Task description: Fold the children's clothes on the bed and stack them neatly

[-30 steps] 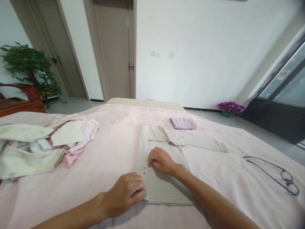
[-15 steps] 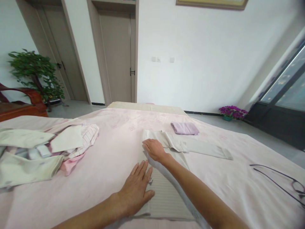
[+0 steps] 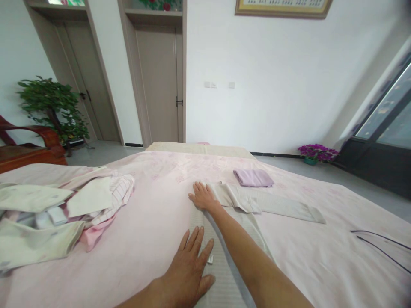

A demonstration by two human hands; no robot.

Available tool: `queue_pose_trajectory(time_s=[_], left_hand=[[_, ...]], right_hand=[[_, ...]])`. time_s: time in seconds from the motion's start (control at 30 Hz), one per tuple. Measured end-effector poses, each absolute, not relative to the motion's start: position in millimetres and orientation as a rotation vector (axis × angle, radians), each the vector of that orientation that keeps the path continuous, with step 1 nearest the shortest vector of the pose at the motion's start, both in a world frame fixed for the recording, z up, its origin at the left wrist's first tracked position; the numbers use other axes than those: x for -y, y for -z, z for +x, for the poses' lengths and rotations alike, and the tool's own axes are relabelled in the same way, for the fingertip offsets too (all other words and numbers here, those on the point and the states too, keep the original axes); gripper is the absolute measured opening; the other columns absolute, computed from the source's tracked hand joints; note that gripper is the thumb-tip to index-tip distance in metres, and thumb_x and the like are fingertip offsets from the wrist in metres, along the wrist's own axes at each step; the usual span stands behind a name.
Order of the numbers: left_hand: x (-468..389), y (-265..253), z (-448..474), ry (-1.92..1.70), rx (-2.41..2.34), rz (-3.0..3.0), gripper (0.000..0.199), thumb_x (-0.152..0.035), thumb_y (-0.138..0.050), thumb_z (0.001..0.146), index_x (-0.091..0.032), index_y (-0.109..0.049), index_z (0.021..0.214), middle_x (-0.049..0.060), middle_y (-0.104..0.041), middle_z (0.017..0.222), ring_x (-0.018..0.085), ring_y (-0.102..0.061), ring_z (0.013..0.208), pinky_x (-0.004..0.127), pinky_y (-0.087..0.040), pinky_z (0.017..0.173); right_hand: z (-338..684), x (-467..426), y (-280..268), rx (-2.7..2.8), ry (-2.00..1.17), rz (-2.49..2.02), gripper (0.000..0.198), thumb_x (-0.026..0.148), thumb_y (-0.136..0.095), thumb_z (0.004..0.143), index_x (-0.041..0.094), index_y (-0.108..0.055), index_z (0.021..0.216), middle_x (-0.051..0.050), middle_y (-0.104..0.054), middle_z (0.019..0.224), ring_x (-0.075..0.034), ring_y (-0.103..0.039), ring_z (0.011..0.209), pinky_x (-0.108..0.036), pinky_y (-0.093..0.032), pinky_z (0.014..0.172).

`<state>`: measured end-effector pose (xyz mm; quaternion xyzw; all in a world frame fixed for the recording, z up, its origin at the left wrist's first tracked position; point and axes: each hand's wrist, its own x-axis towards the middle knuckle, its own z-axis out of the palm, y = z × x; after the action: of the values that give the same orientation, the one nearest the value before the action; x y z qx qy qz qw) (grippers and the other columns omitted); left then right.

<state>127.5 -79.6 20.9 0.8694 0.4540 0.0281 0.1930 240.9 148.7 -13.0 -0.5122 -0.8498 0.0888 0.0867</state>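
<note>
A pale grey, finely striped long-sleeved shirt (image 3: 221, 246) lies spread on the pink bedsheet (image 3: 154, 231), one sleeve (image 3: 289, 208) stretched out to the right. My left hand (image 3: 189, 265) rests on its left edge with fingers apart, beside a small white label (image 3: 210, 259). Farther up, my right hand (image 3: 203, 196) lies flat with spread fingers at the shirt's upper left corner. My right forearm crosses over the shirt and hides part of it. Neither hand grips the fabric.
A folded lilac cloth (image 3: 253, 177) lies beyond the sleeve. At the left is a heap of clothes (image 3: 58, 209), pale, pink and striped. Dark-framed glasses (image 3: 382, 246), only partly in view, lie at the right. Past the bed are a wooden chair (image 3: 35, 145) and a potted plant (image 3: 53, 107).
My right hand has slid away from me to the shirt's upper corner and its fingers have spread. My left hand stays on the left edge, its fingers wider apart. The view has tilted up slightly.
</note>
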Motion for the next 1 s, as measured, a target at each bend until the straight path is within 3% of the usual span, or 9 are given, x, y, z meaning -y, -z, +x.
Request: queue_pose_trajectory(time_s=[0.1,0.23,0.4,0.47,0.53,0.63,0.7,0.87,1.0], left_hand=[[79,-17,125,-0.133,-1.252,2.474,0.079,-0.044,-0.059,0.087,-0.028,-0.023,0.156,0.013,-0.004,0.162,0.037,0.002,0.148,0.065,-0.007,0.118],[86,-14,121,-0.140,-1.209,2.503,0.079,-0.046,-0.057,0.089,-0.029,-0.020,0.156,0.013,-0.004,0.162,0.037,0.000,0.149,0.065,-0.009,0.118],[100,-13,114,-0.129,-1.023,2.544,0.080,-0.055,-0.056,0.088,-0.031,-0.022,0.156,0.014,-0.006,0.162,0.040,-0.005,0.149,0.068,-0.011,0.116],[103,-14,111,-0.177,-0.940,2.551,0.073,-0.059,-0.051,0.090,-0.029,-0.031,0.153,0.014,-0.016,0.162,0.039,-0.013,0.148,0.066,-0.015,0.116],[98,-17,108,-0.346,-0.949,2.483,0.059,-0.056,-0.045,0.094,-0.027,-0.045,0.146,0.013,-0.034,0.156,0.034,-0.030,0.144,0.057,-0.025,0.117],[75,-25,101,-0.718,-1.119,2.238,0.039,-0.040,-0.040,0.098,-0.023,-0.064,0.124,0.009,-0.063,0.132,0.022,-0.056,0.124,0.039,-0.043,0.108],[47,-31,95,-0.884,-1.262,2.101,0.032,-0.031,-0.042,0.096,-0.021,-0.068,0.112,0.006,-0.070,0.116,0.018,-0.063,0.112,0.033,-0.049,0.100],[-36,-33,83,-0.816,-1.628,2.258,0.036,-0.022,-0.039,0.092,-0.019,-0.068,0.112,0.006,-0.068,0.121,0.020,-0.060,0.116,0.034,-0.042,0.105],[-83,-24,86,-0.513,-1.725,2.471,0.042,-0.026,-0.033,0.096,-0.020,-0.059,0.128,0.007,-0.058,0.138,0.022,-0.045,0.134,0.037,-0.025,0.118]], right_hand=[[246,-155,8,2.489,-0.350,-1.466,0.061,0.051,-0.039,0.098,0.016,-0.040,0.147,-0.014,-0.031,0.158,-0.029,-0.021,0.147,-0.054,-0.015,0.118],[270,-158,-7,2.348,-0.336,-1.490,0.041,0.034,-0.038,0.100,0.022,-0.055,0.135,-0.008,-0.056,0.140,-0.021,-0.049,0.131,-0.038,-0.036,0.110],[337,-141,-23,2.041,-0.169,-1.694,0.044,0.018,-0.034,0.094,0.016,-0.057,0.132,-0.009,-0.061,0.132,-0.020,-0.053,0.124,-0.034,-0.039,0.106],[368,-131,-28,1.925,-0.075,-1.798,0.044,0.018,-0.037,0.092,0.018,-0.059,0.130,-0.010,-0.061,0.131,-0.023,-0.053,0.123,-0.036,-0.038,0.106],[396,-123,-33,1.837,0.009,-1.977,0.044,0.021,-0.040,0.091,0.021,-0.059,0.130,-0.010,-0.061,0.130,-0.024,-0.054,0.122,-0.036,-0.039,0.103],[428,-115,-37,1.784,0.000,-2.238,0.045,0.026,-0.045,0.089,0.022,-0.059,0.132,-0.014,-0.060,0.130,-0.029,-0.053,0.122,-0.041,-0.042,0.097],[441,-111,-37,1.760,-0.052,-2.333,0.045,0.029,-0.050,0.086,0.019,-0.061,0.129,-0.018,-0.059,0.128,-0.033,-0.056,0.119,-0.045,-0.044,0.093],[453,-107,-32,1.742,-0.170,-2.403,0.043,0.043,-0.058,0.081,0.018,-0.067,0.115,-0.018,-0.064,0.121,-0.033,-0.061,0.111,-0.043,-0.046,0.087],[455,-108,-34,1.738,-0.254,-2.383,0.033,0.042,-0.056,0.082,0.021,-0.072,0.102,-0.013,-0.070,0.107,-0.028,-0.065,0.101,-0.036,-0.047,0.080]])
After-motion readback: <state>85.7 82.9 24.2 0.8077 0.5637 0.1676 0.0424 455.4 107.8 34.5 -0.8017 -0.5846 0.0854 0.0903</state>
